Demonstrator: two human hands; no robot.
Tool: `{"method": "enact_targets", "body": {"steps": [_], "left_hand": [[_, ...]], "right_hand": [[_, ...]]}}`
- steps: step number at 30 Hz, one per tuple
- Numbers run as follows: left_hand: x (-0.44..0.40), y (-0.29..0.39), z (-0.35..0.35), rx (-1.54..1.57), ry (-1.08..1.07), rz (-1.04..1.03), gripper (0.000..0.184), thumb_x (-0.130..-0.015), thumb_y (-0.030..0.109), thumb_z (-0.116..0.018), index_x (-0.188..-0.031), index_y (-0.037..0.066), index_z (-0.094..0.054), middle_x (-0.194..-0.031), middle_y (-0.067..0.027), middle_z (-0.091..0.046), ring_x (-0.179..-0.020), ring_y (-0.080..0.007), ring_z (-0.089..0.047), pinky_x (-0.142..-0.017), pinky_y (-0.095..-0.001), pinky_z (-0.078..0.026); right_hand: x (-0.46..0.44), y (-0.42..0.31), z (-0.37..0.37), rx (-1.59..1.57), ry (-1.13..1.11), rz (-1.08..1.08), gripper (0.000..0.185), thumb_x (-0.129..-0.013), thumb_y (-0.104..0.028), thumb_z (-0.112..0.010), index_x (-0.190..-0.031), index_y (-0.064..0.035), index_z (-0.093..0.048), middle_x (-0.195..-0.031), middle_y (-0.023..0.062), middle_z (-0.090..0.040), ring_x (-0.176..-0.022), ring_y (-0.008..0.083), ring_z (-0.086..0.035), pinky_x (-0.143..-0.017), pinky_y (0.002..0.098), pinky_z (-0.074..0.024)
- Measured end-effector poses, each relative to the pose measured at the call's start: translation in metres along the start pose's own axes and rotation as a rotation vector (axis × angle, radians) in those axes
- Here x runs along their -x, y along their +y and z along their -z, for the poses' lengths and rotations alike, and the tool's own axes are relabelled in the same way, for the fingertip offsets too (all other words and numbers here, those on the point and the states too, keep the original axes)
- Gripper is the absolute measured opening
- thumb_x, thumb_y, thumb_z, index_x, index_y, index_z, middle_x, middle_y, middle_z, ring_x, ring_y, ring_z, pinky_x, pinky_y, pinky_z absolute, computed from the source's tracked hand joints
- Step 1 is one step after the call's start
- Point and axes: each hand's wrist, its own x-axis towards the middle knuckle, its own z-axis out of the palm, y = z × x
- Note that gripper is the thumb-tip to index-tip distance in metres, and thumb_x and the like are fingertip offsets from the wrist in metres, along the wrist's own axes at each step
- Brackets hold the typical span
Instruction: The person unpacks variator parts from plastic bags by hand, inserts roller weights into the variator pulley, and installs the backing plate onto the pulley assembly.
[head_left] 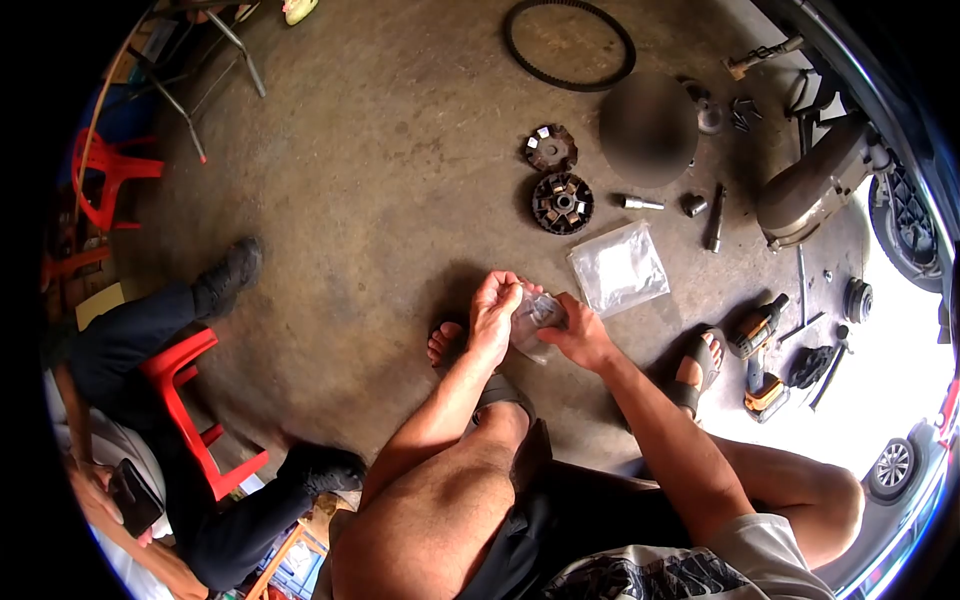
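Observation:
My left hand (494, 312) and my right hand (580, 334) are closed on a small clear plastic bag (533, 335) between them, above the floor. Greyish contents show through the plastic, too unclear to name. Just beyond my right hand, a larger clear plastic bag (618, 268) lies flat on the concrete. Farther out are a round scooter variator (563, 204) with its inner side up and a dark ramp plate (551, 148) beside it. A metal sleeve (640, 202) lies to the right of the variator.
A black drive belt (512, 50), a socket (694, 205) and an extension bar (716, 218) lie on the floor. A cordless impact wrench (762, 345) rests at right below a scooter's engine casing (815, 190). At left, a person holding a phone (136, 497) sits near a red stool (190, 410).

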Motion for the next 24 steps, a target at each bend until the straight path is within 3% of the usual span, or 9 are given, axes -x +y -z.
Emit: {"method": "enact_targets", "body": {"steps": [4, 6, 9, 10, 12, 13, 17, 20, 24], "left_hand": [[0.004, 0.003, -0.004, 0.063, 0.001, 0.040, 0.002, -0.100, 0.007, -0.053, -0.102, 0.008, -0.052, -0.098, -0.0064, -0.060, -0.100, -0.0202, -0.063, -0.095, -0.0345, -0.048], [0.005, 0.004, -0.007, 0.096, 0.058, 0.071, 0.001, -0.101, 0.010, -0.053, -0.102, 0.009, -0.052, -0.096, -0.0044, -0.059, -0.094, -0.0179, -0.062, -0.095, -0.0359, -0.049], [-0.002, 0.003, 0.002, 0.318, 0.096, 0.028, 0.002, -0.102, 0.011, -0.053, -0.103, 0.011, -0.052, -0.093, -0.0022, -0.058, -0.088, -0.0158, -0.060, -0.092, -0.0376, -0.050], [-0.005, 0.008, 0.008, 0.364, 0.191, 0.012, 0.003, -0.102, 0.013, -0.053, -0.104, 0.012, -0.052, -0.091, 0.0000, -0.056, -0.079, -0.0126, -0.056, -0.084, -0.0350, -0.050], [-0.008, 0.018, 0.018, 0.231, 0.289, 0.009, 0.002, -0.102, 0.013, -0.052, -0.104, 0.012, -0.051, -0.092, -0.0004, -0.055, -0.074, -0.0103, -0.052, -0.075, -0.0288, -0.047], [-0.009, 0.021, 0.019, 0.213, 0.258, 0.006, 0.005, -0.102, 0.014, -0.054, -0.104, 0.011, -0.049, -0.089, -0.0014, -0.056, -0.068, -0.0076, -0.048, -0.062, -0.0241, -0.042], [-0.010, 0.021, 0.016, 0.137, 0.254, -0.001, 0.005, -0.103, 0.012, -0.052, -0.104, 0.010, -0.048, -0.086, -0.0029, -0.055, -0.060, -0.0066, -0.044, -0.050, -0.0206, -0.034], [-0.011, 0.032, 0.025, 0.086, 0.242, -0.040, 0.003, -0.103, 0.011, -0.051, -0.104, 0.010, -0.048, -0.090, -0.0041, -0.054, -0.063, -0.0078, -0.045, -0.053, -0.0208, -0.034], [-0.014, 0.048, 0.047, -0.164, 0.463, -0.138, 0.005, -0.102, 0.013, -0.052, -0.100, 0.011, -0.048, -0.082, -0.0005, -0.055, -0.061, -0.0040, -0.044, -0.050, -0.0189, -0.034]], "right_hand": [[0.004, 0.003, 0.004, -0.069, 0.001, 0.012, 0.056, -0.072, -0.023, -0.078, -0.119, -0.0004, -0.059, -0.102, 0.0217, -0.069, -0.097, 0.0350, -0.067, -0.083, 0.0402, -0.0522], [0.007, 0.003, 0.005, -0.072, 0.018, 0.033, 0.049, -0.074, -0.013, -0.079, -0.116, 0.0032, -0.058, -0.096, 0.0142, -0.069, -0.091, 0.0208, -0.065, -0.078, 0.0361, -0.0513], [0.006, 0.014, 0.003, -0.203, -0.010, 0.006, 0.057, -0.075, -0.014, -0.079, -0.124, 0.0036, -0.055, -0.104, 0.0173, -0.068, -0.098, 0.0255, -0.066, -0.084, 0.0364, -0.0516], [0.009, 0.018, 0.002, -0.203, -0.009, 0.007, 0.057, -0.075, -0.014, -0.079, -0.124, 0.0036, -0.055, -0.104, 0.0173, -0.068, -0.098, 0.0255, -0.066, -0.084, 0.0364, -0.0516], [0.014, 0.026, -0.002, -0.622, 0.181, -0.020, 0.061, -0.079, -0.006, -0.077, -0.131, 0.0076, -0.048, -0.119, 0.0136, -0.063, -0.107, 0.0205, -0.060, -0.089, 0.0345, -0.0498], [0.012, 0.031, 0.003, -0.713, 0.098, -0.023, 0.080, -0.083, -0.008, -0.076, -0.147, 0.0069, -0.031, -0.129, 0.0111, -0.055, -0.111, 0.0201, -0.055, -0.092, 0.0314, -0.0485], [0.012, 0.026, 0.013, -0.773, 0.069, -0.016, 0.062, -0.084, -0.003, -0.073, -0.138, 0.0042, -0.044, -0.120, 0.0075, -0.060, -0.108, 0.0166, -0.056, -0.092, 0.0323, -0.0479], [0.013, 0.021, 0.020, -0.819, 0.041, 0.021, 0.063, -0.083, -0.003, -0.075, -0.136, 0.0084, -0.043, -0.125, 0.0103, -0.058, -0.113, 0.0180, -0.055, -0.095, 0.0334, -0.0471], [0.009, 0.041, 0.025, -0.821, 0.183, -0.024, 0.059, -0.084, -0.003, -0.074, -0.134, 0.0067, -0.045, -0.124, 0.0088, -0.059, -0.112, 0.0174, -0.056, -0.096, 0.0342, -0.0467]]}}
